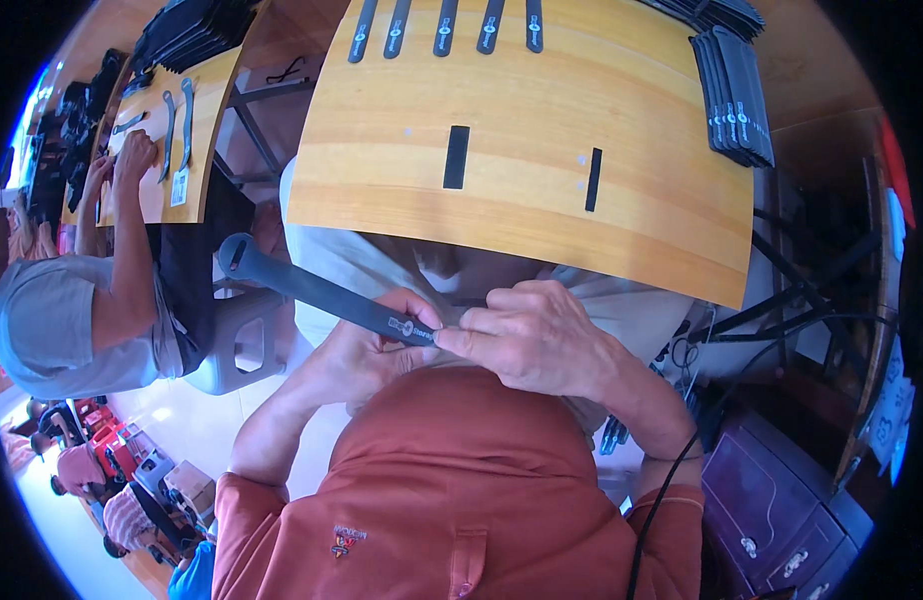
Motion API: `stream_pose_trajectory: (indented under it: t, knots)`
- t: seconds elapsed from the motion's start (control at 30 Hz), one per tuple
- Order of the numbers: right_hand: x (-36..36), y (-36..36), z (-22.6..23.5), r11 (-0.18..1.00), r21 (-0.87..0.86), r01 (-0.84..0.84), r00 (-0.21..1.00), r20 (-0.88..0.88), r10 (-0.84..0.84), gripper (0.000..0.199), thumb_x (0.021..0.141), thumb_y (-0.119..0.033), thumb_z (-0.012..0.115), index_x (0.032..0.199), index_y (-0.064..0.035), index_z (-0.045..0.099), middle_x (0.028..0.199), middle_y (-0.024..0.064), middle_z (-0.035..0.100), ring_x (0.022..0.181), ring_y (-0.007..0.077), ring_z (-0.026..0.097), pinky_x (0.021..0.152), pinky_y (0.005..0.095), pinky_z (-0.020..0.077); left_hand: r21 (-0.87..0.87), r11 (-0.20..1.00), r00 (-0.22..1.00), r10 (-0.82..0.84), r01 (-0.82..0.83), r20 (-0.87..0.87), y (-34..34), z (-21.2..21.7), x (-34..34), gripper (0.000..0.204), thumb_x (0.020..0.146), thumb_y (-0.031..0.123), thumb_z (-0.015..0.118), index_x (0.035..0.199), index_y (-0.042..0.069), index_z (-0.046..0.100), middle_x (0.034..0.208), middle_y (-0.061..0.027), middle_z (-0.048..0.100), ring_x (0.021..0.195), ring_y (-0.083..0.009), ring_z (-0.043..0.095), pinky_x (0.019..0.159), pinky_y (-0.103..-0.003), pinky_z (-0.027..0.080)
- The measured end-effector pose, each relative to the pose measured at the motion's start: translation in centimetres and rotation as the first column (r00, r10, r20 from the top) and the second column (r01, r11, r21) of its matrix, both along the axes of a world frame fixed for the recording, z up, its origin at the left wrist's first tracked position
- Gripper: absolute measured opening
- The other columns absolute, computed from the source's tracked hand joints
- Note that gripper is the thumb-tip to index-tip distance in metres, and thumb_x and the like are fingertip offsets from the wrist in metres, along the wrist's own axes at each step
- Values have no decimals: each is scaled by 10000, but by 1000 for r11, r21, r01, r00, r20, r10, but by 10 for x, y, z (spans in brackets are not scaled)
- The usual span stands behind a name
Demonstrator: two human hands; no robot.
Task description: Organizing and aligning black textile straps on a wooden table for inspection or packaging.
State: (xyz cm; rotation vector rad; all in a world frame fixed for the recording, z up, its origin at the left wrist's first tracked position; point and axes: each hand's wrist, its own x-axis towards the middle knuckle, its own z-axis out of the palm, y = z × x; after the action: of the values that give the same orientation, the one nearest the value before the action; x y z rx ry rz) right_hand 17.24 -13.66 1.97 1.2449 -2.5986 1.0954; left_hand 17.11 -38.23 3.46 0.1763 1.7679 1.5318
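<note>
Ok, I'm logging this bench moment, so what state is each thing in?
Grey strap: held off the table, pinched by both hands.
Left hand: closed under the strap.
Right hand: pinching the strap's end.
Black strips: lying flat in a row.
Stacked strips: piled at the table's edge.

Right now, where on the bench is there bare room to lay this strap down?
The wide wooden tabletop is bare between the row of straps at its far edge and the two small black patches. The far right corner is crowded by a stack of straps.
</note>
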Motion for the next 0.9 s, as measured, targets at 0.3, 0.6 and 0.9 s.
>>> stream_pose_trajectory:
  t: [0.3,0.6,0.9]
  knots:
    - [1,-7,-3,994,64,-86,995,55,83,212,888,-166,607,1060,-105,714,770,34,613,701,206,640,572,370,520,110,992,996,51,-60,80,-3,-10,2,313,899,-48,694,1134,45,509,1045,-10,556,1018,-85,554,881,-266,488]
    - [10,-14,-31,966,-249,62,961,277,9,227,800,-136,766,1025,-136,731,849,28,607,663,234,664,541,381,538,80,986,983,136,-147,125,0,-19,10,315,893,-42,717,1136,21,527,1002,-3,575,938,-74,574,816,-254,509]
    - [13,-24,-38,942,-335,-18,991,121,62,105,853,-74,678,932,-57,611,906,61,587,674,246,658,517,375,535,-10,1000,1000,25,-25,5,-4,-24,11,242,906,8,730,1082,11,563,965,-12,601,953,-95,584,846,-289,510]
